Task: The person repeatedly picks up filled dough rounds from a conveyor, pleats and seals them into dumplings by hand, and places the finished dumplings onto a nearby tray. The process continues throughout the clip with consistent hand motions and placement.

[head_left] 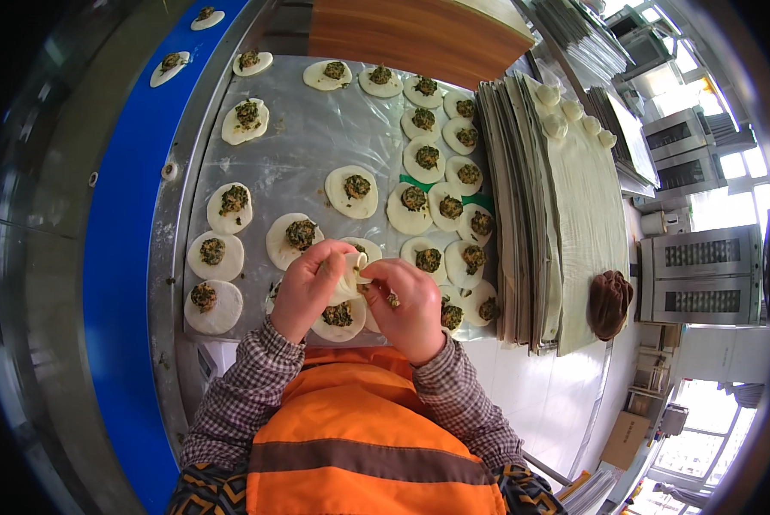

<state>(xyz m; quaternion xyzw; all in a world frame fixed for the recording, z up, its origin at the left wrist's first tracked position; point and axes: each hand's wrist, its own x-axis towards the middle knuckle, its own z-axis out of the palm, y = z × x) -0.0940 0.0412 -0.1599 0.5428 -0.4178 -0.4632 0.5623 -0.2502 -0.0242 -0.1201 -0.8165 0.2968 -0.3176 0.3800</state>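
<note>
Between both hands, just above the near part of the metal table (pixel 303 159), I hold a filled bun (pixel 347 276) of white dough. My left hand (pixel 309 287) cups its left side with the thumb on top. The fingers of my right hand (pixel 404 302) pinch the dough's upper edge, and bits of green filling cling to them. Flat dough rounds with a dark green filling mound lie around, such as one dough round (pixel 292 240) by my left hand and another dough round (pixel 337 321) under my hands. The bun's underside is hidden.
A blue conveyor belt (pixel 132 215) runs along the left, carrying filled rounds. At the right stand stacked cloth-covered trays (pixel 586 215), with several closed white buns (pixel 555 126) at the far end and a brown lump (pixel 610 305) nearer. Steel cabinets (pixel 700 275) stand farther right.
</note>
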